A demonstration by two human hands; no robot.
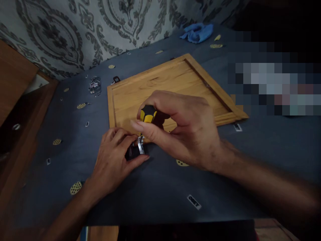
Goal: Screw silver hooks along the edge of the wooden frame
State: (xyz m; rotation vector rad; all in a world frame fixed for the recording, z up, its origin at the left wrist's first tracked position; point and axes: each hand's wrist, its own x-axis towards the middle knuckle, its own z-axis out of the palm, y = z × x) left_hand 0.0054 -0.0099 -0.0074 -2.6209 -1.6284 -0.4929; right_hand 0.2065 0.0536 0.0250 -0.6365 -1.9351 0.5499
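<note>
A framed wooden door panel (152, 85) lies flat on a dark blue patterned cloth. My right hand (190, 130) is closed around a screwdriver (148, 113) with a black and yellow handle, held upright with its tip down. Below it, a shiny metal hinge (140, 146) sits at the panel's near left corner. My left hand (114, 155) grips the hinge between thumb and fingers, steadying it against the panel edge. The screwdriver's tip meets the hinge area; the screw itself is too small to make out.
Behind the panel's left corner lies a small pile of metal hardware in clear plastic (95, 86). A small black piece (116, 79) rests by the panel's far edge. A blue cloth (197, 32) is crumpled at the back. Wooden furniture (20, 87) stands at left; the right side is pixelated.
</note>
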